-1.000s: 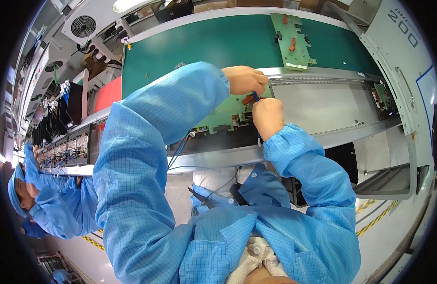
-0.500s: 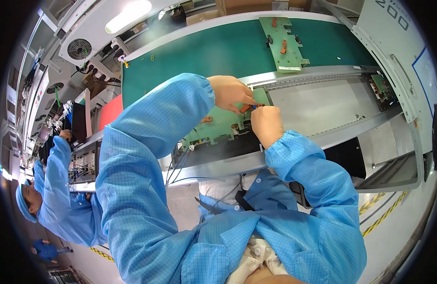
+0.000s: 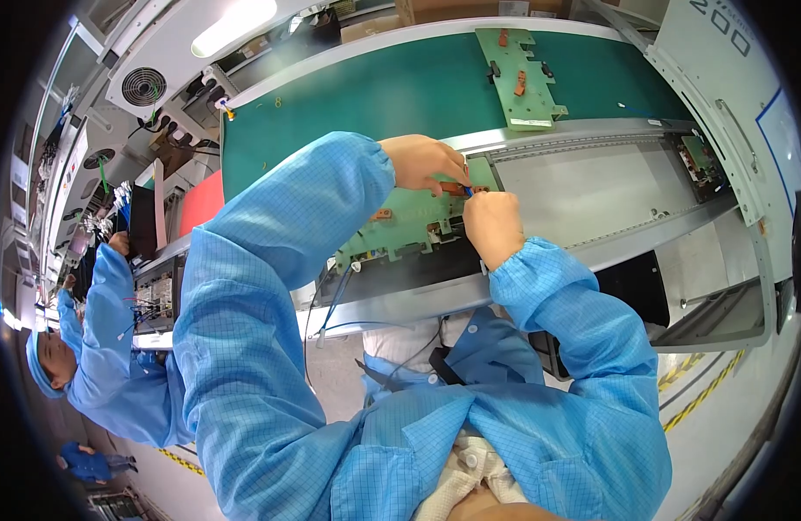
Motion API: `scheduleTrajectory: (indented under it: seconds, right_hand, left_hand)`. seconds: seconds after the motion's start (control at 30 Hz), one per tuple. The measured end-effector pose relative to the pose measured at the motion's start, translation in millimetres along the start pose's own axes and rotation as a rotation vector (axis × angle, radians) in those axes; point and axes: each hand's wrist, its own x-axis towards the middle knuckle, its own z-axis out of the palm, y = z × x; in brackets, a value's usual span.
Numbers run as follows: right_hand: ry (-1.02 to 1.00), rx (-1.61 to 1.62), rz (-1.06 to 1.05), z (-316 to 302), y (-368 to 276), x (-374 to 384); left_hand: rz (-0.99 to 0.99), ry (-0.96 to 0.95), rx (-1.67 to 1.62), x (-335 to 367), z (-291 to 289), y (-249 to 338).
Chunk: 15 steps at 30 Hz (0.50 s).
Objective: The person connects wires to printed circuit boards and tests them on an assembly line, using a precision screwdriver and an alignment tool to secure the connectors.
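Observation:
A light green fixture board (image 3: 406, 224) with orange latches lies on the rail in front of me. Over its far right part, both my hands work close together. My left hand (image 3: 425, 163) reaches in from the left, fingers bent down beside an orange latch (image 3: 452, 188); its grip is partly hidden. My right hand (image 3: 494, 224) is closed in a fist just right of the latch. A small blue piece (image 3: 469, 191) shows between the fingertips of both hands, too small to name. Another orange latch (image 3: 382, 214) sits on the board's left part.
Beyond the rail runs a green conveyor belt (image 3: 365, 91), carrying a second green board (image 3: 519, 82) with orange latches. Blue cables (image 3: 335, 304) hang over the near rail. A red panel (image 3: 201, 204) stands left; a co-worker in blue (image 3: 127, 373) is further left.
My right hand has shifted slightly right. My left hand has risen a little, and the orange latch under it lies at a flatter angle.

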Motion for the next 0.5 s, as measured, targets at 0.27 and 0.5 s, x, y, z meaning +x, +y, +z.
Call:
scheduleTrajectory:
  seconds: [0.27, 0.5]
  right_hand:
    - [0.051, 0.012, 0.007, 12, 5, 1]
    - [0.073, 0.004, 0.027, 15, 7, 2]
  left_hand:
    - [0.063, 0.032, -0.032, 21, 11, -24]
    - [-0.011, 0.245, -0.287, 25, 26, -41]
